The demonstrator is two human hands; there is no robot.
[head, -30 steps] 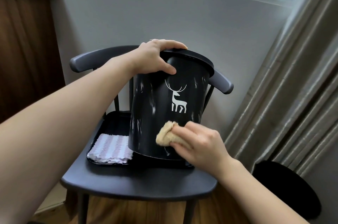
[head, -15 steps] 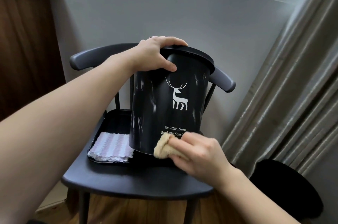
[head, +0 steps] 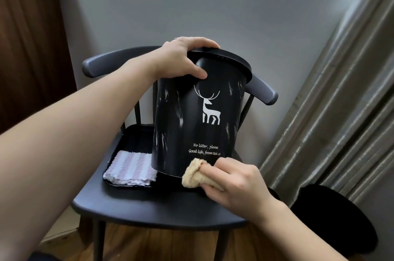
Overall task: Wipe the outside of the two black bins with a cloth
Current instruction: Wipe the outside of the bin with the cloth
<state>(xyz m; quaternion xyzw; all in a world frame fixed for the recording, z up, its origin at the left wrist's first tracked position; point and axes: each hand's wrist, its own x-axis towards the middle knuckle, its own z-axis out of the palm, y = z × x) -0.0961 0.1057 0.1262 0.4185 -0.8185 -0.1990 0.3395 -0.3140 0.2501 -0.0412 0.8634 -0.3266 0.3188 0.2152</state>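
Bin (head: 191,115) tilted on the tray (head: 132,134), chair seat's back edge.
Left hand (head: 181,58) grips its rim; right hand (head: 232,179) pinches the tan cloth (head: 193,174) against its bottom edge.

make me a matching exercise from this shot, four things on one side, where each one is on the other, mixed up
Things:
1. deer-print bin
2. tan cloth
3. striped cloth
4. second black bin

Places:
A. on the floor by the curtain
B. lying flat in the black tray
C. gripped at its rim by the left hand
D. bunched in the right hand, at the bin's lower edge

Pairs: 1-C, 2-D, 3-B, 4-A
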